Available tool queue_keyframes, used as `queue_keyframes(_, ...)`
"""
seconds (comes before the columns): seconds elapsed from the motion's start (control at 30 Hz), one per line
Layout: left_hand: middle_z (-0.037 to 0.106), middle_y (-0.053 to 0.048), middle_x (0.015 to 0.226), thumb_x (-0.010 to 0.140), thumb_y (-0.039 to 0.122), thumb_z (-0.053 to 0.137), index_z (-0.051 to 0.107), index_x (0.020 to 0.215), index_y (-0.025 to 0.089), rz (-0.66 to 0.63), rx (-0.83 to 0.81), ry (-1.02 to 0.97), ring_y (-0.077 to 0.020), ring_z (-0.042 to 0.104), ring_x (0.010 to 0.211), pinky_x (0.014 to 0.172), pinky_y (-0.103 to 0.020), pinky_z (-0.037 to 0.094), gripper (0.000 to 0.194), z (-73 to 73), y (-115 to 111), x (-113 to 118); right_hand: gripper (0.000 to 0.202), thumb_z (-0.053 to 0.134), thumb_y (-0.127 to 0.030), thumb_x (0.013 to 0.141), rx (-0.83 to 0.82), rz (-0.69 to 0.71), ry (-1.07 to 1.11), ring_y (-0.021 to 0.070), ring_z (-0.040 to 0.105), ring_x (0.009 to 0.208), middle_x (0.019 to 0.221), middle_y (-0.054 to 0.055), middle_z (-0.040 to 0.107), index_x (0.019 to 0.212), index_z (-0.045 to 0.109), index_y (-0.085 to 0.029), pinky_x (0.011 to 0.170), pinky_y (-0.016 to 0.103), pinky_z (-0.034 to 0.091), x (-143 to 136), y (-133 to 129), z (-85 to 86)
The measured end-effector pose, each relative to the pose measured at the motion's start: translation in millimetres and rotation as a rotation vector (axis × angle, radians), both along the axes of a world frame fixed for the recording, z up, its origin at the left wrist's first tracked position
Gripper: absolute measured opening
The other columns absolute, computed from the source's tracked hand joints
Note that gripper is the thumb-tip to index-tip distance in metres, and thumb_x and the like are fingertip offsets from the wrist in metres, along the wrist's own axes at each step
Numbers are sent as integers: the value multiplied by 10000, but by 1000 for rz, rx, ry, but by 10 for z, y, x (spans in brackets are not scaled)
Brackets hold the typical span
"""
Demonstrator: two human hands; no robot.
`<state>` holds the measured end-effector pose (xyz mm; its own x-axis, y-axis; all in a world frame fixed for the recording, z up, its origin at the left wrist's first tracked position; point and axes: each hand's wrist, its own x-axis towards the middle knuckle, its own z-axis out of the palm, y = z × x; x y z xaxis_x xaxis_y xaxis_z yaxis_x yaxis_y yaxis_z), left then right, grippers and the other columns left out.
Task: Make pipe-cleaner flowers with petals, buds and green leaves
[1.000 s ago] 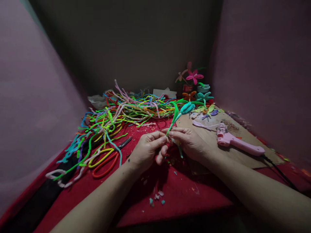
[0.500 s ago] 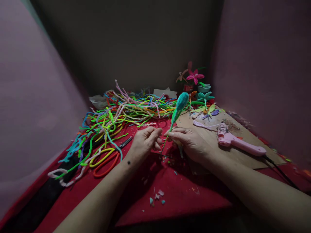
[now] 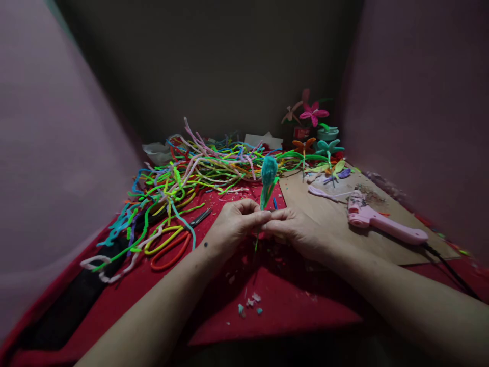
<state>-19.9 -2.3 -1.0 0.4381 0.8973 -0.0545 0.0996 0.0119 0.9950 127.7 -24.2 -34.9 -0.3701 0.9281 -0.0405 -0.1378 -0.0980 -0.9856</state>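
Observation:
A pipe-cleaner flower (image 3: 269, 172) with a fuzzy teal head and green stem stands upright between my hands. My left hand (image 3: 244, 219) pinches its stem between thumb and fingers. From the other side, my right hand (image 3: 292, 229) is closed at the same spot, its fingertips touching those of the left. The fingers hide the middle of the stem, and its thin lower end shows beneath them. Scissors (image 3: 171, 250) with red and yellow handles lie left of my left hand.
Many coloured pipe cleaners (image 3: 214, 168) are heaped at the back and left. On a brown board (image 3: 305, 199) at right lies a pink glue gun (image 3: 385, 221) with a black cord. Finished pipe-cleaner flowers (image 3: 314, 114) stand behind it. Small scraps (image 3: 250, 303) lie on the red cloth.
My left hand has come right and now meets the stem beside my right hand. The flower has shifted left and lower in view and turned more upright.

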Motion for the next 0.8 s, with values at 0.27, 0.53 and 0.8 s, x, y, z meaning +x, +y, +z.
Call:
queue_keyframes(0.27, 471, 45, 507, 655, 321, 689, 512, 576, 118, -26, -91, -46, -38, 394, 451, 467, -176, 282, 281, -32, 60, -49, 201, 643, -340, 706, 19, 14, -26, 66, 335, 534, 580, -43, 449, 707, 639, -139, 522, 241, 238, 11, -59, 36)
queue_keyframes(0.53, 469, 37, 463, 724, 346, 633, 543, 590, 123, -185, -211, -205, -45, 396, 403, 447, -182, 308, 275, -72, 83, -78, 182, 563, -254, 739, 35, 89, 65, 75, 327, 480, 526, -37, 452, 604, 617, -145, 480, 252, 233, 7, -9, -19)
queue_keyframes(0.8, 376, 59, 433, 727, 315, 639, 619, 701, 97, -246, -269, -205, -18, 279, 375, 407, -162, 255, 221, -98, 128, -142, 160, 592, -270, 720, 19, 116, 63, 75, 320, 494, 562, -26, 477, 644, 642, -138, 486, 252, 213, 20, -27, 5)
